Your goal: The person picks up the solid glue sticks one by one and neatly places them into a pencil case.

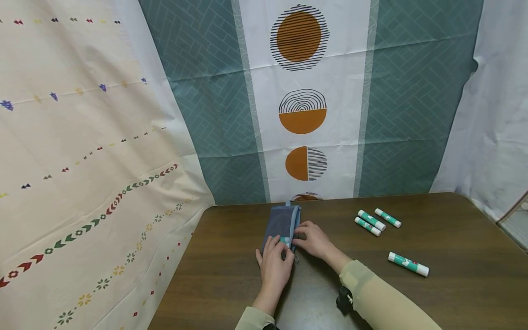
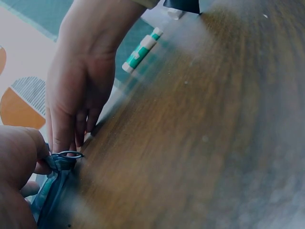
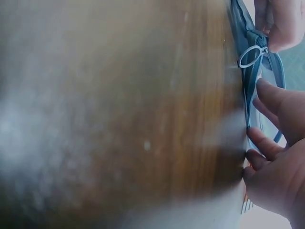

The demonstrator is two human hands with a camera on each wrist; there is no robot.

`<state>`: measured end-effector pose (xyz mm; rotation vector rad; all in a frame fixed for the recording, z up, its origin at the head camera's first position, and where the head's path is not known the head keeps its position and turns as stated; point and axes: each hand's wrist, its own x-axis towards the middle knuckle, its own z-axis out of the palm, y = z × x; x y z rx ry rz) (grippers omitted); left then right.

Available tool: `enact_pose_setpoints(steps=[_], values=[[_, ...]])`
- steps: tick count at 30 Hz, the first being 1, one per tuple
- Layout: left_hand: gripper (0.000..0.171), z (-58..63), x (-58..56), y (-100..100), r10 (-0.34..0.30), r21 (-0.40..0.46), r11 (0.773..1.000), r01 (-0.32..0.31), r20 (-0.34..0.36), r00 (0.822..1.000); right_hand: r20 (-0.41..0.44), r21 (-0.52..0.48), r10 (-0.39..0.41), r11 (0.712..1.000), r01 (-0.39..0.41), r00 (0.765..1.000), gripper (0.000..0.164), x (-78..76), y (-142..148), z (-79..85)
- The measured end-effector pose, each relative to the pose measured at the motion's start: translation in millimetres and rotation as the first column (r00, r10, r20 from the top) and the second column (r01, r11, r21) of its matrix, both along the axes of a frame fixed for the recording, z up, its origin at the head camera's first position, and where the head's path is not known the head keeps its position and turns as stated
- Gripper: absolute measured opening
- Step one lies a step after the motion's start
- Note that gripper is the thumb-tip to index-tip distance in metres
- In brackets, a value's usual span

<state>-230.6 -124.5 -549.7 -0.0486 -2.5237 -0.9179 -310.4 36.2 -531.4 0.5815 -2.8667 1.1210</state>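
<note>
A dark blue zip pouch lies flat near the table's far edge. A green and white patch, like the glue sticks' wrappers, shows at the pouch by my left fingertips; whether it is inside cannot be told. My left hand lies over the pouch's near end, thumb and finger pinching its corner beside the metal ring of the zipper. At the right edge, along the zipper, my right hand holds the pouch's side between thumb and fingers. Part of the pouch is hidden under the left hand.
Three green and white glue sticks lie together at the far right of the brown wooden table. Another glue stick lies nearer, right of my right forearm. A patterned cloth hangs behind the table.
</note>
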Motion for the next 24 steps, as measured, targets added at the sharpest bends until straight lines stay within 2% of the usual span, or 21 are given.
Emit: enact_pose_setpoints(steps=[13,18,24], values=[[0.026,-0.7,0.0,0.3,0.008,-0.016,1.0,-0.008,-0.013,1.0,-0.048,-0.03,0.037,0.999,-0.038,0.998,0.036,3.0,12.0,2.2],[0.026,-0.5,-0.2,0.2,0.002,-0.016,1.0,-0.003,-0.026,1.0,-0.02,-0.02,0.011,1.0,-0.012,1.0,0.045,5.5,20.7,5.0],[0.028,-1.6,-0.5,-0.4,0.004,-0.02,1.0,-0.005,-0.037,0.999,-0.009,-0.003,0.012,1.0,-0.012,1.0,0.047,7.6,31.1,6.9]])
